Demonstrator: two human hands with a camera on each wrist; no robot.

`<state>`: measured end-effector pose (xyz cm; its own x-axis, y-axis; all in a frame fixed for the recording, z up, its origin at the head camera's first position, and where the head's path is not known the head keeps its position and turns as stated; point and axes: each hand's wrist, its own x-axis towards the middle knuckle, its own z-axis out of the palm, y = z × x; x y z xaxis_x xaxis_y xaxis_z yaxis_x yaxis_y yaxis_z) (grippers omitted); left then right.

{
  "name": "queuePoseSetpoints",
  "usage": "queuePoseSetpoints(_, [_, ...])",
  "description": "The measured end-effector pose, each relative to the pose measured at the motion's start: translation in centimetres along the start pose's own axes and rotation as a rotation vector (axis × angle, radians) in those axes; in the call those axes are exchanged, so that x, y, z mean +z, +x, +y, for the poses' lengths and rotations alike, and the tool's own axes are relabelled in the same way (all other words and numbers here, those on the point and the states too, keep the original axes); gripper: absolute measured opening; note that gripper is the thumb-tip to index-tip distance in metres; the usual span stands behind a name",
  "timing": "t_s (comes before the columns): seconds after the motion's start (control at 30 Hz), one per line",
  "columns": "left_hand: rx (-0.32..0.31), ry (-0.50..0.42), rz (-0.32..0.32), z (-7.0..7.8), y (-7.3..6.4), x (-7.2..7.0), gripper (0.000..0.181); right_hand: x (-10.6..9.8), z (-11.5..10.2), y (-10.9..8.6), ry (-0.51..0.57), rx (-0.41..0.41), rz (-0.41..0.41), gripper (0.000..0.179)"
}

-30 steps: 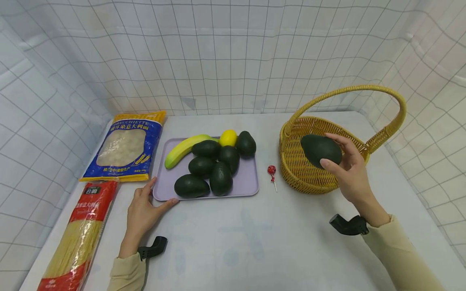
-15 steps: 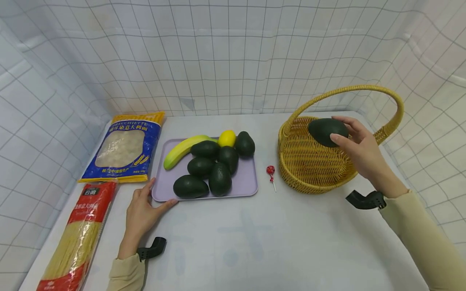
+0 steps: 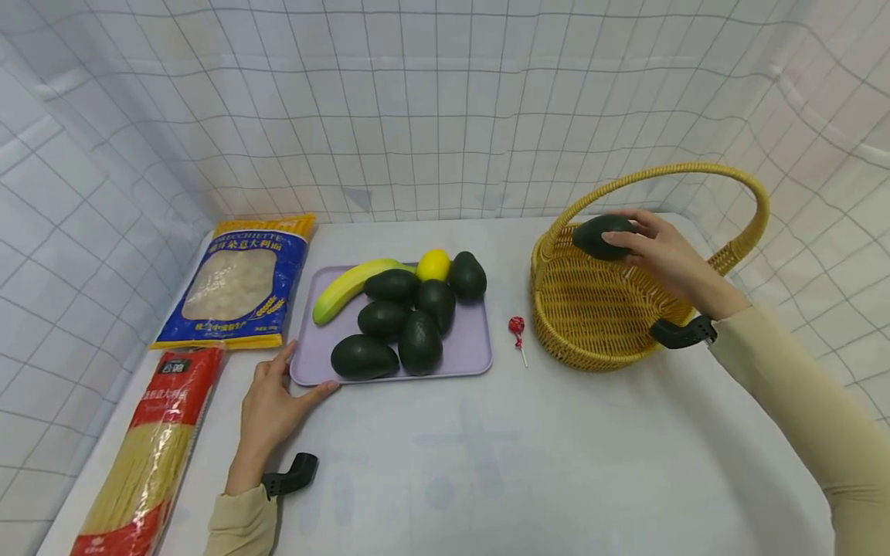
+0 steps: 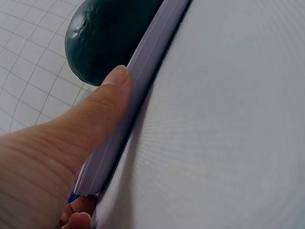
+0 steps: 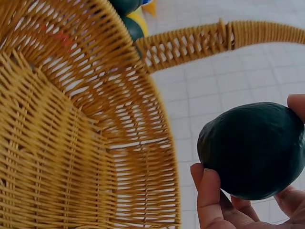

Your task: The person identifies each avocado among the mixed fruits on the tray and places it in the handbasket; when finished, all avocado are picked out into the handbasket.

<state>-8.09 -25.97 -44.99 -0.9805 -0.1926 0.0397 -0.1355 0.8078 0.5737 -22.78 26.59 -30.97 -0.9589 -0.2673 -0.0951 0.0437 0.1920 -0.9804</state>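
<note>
Far left of me: a blue pasta bag [image 3: 232, 282] with yellow-orange ends, lying flat, pale shapes visible through its window. Nearer me, a red-ended spaghetti pack [image 3: 149, 452] lies aslant, far end at the bag's near edge, near end cut off by my view. Centre: a yellow-green banana [image 3: 354, 287], curved, one tip just beside a bright yellow lemon [image 3: 434, 265]. Right of these, a red-wrapped lollipop [image 3: 517, 326], white stick pointing towards me. Tabletop [image 3: 528, 479]: white, I note faint grey marks [image 3: 476, 439]. Behind and at both sides: white sheeting [image 3: 417, 116], dark grid lines.
</note>
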Motion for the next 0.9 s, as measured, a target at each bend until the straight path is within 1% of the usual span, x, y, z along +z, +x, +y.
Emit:
queuePoseSetpoints(0.13, [-0.003,0.005,0.006,0.1,0.0,-0.3,0.099,-0.2,0.6,1.4,-0.06,0.077,-0.018,0.059])
queuePoseSetpoints(0.37, [0.002,0.004,0.006,0.1,0.0,-0.3,0.1,-0.8,1.8,3.6,-0.087,0.137,-0.057,0.06])
queuePoseSetpoints(0.5, [0.0,0.0,0.001,0.0,-0.1,-0.2,0.1,-0.9,2.8,4.4,-0.086,0.175,-0.087,0.06])
queuePoseSetpoints(0.63, [-0.006,-0.001,-0.007,0.0,-0.2,-0.1,0.101,-0.8,3.5,4.9,-0.107,0.195,-0.105,0.064])
queuePoseSetpoints(0.73, [-0.01,0.001,-0.012,0.0,-0.1,0.0,0.102,-0.7,4.0,5.2,-0.136,0.201,-0.106,0.063])
queuePoseSetpoints(0.9, [-0.007,0.001,-0.011,0.0,-0.1,0.0,0.102,-0.6,4.5,5.4,-0.211,0.177,-0.134,0.061])
